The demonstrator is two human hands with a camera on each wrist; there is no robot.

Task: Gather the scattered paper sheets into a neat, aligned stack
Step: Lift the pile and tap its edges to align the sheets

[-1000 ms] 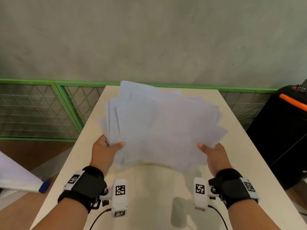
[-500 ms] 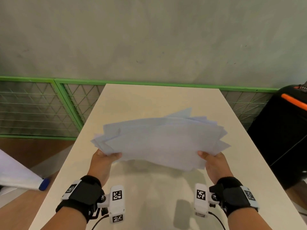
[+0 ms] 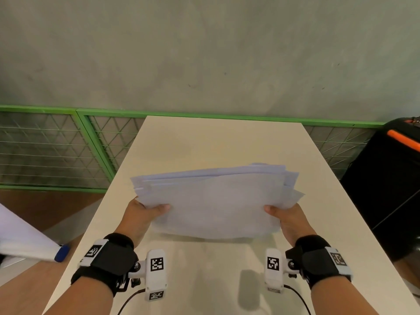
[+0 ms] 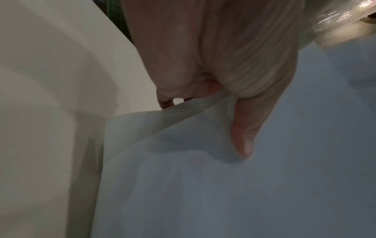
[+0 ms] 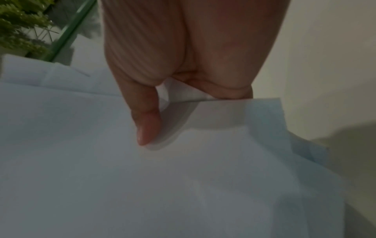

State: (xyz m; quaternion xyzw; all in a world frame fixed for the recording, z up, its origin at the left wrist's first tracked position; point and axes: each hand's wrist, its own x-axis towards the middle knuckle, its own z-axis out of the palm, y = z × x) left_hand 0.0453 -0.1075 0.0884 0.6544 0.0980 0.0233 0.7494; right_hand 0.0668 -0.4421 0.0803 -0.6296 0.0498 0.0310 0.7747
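A loose bundle of white paper sheets (image 3: 218,201) hangs just above the cream table (image 3: 216,142), edges fanned out and uneven at the far side and right. My left hand (image 3: 147,210) pinches the bundle's left edge, thumb on top, fingers hidden under the sheets. My right hand (image 3: 284,214) pinches the right edge the same way. In the left wrist view the thumb (image 4: 244,141) lies on the top sheet (image 4: 223,193). In the right wrist view the thumb (image 5: 146,125) presses the sheets (image 5: 162,185), whose corners stick out unevenly.
A green-framed wire fence (image 3: 56,146) runs behind and left of the table. A black case with an orange stripe (image 3: 391,178) stands at the right. A white board with a blue cap (image 3: 61,253) juts in at the lower left.
The bundle has tipped from nearly upright to almost flat and come down toward the table. Both hands kept their hold and moved a little lower.
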